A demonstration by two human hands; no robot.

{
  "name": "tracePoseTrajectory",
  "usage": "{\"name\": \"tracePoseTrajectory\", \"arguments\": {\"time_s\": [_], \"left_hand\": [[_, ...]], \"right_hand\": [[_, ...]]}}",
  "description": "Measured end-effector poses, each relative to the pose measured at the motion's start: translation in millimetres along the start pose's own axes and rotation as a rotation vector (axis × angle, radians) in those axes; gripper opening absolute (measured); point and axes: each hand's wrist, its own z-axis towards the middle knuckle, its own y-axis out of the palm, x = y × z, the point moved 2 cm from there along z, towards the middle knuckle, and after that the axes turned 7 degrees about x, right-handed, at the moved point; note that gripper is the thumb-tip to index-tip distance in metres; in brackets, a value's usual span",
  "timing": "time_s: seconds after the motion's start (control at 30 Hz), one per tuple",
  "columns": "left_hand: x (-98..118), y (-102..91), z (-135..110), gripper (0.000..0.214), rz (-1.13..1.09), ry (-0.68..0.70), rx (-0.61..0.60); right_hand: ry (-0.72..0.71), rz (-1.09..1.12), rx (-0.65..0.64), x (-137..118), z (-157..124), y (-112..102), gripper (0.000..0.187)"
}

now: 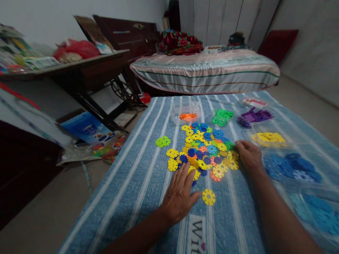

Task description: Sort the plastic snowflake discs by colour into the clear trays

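Note:
A mixed pile of plastic snowflake discs [197,135] in yellow, blue, orange and green lies on the striped tablecloth [148,183]. My left hand [180,194] rests flat at the pile's near edge, fingers stretched out and touching discs there. Beside its thumb lies a single yellow disc [209,197]. At the right edge of the pile, my right hand [249,155] has its thumb and fingers pinched on a green snowflake disc [230,145]. A few lime-green discs [162,141] sit apart on the left.
Clear tubs hold orange discs [188,116], green discs [222,117], purple pieces [255,115], yellow discs [268,138], dark blue discs [293,167] and light blue discs [320,211]. A bed [206,72] stands beyond the table, a sewing-machine table [87,63] at left.

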Motion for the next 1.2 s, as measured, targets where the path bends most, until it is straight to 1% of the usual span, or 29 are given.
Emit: {"name": "tracePoseTrajectory", "arguments": {"time_s": [0.07, 0.13, 0.23, 0.37, 0.43, 0.53, 0.67, 0.83, 0.93, 1.07, 1.2], "left_hand": [[5, 1.7, 8, 0.055, -0.040, 0.015, 0.010], [9, 2.8, 14, 0.050, -0.073, 0.044, 0.047], [11, 1.7, 21, 0.038, -0.104, 0.085, 0.146], [9, -1.3, 33, 0.026, -0.111, 0.087, 0.270], [8, -1.3, 42, 0.024, -0.106, 0.083, 0.296], [8, 1.8, 56, 0.021, -0.090, 0.060, 0.297], [6, 11.1, 70, 0.013, -0.082, -0.001, 0.290], [-5, 18.9, 78, 0.017, -0.181, -0.070, 0.317], [-13, 15.9, 81, 0.019, -0.289, -0.149, 0.328], [-20, 6.7, 86, 0.021, -0.437, -0.307, 0.280], [-20, -1.6, 98, 0.022, -0.560, -0.422, 0.223]], "right_hand": [[-0.002, 0.010, 0.002, 1, 0, 0, 0.033], [0.003, 0.017, 0.001, 2, 1, 1, 0.034], [0.011, 0.024, -0.011, 4, 2, 2, 0.034], [-0.010, 0.029, -0.002, 0, 2, 2, 0.034], [-0.006, 0.022, 0.003, -2, 2, 2, 0.034], [0.001, 0.024, -0.002, -3, 3, 2, 0.034], [0.001, 0.025, -0.009, 0, 3, 3, 0.034], [0.020, 0.056, 0.000, 1, 3, 6, 0.034], [0.015, 0.071, 0.000, 1, 4, 7, 0.033], [-0.011, 0.077, -0.009, -1, 5, 8, 0.033], [-0.038, 0.078, -0.013, -4, 5, 10, 0.032]]}}
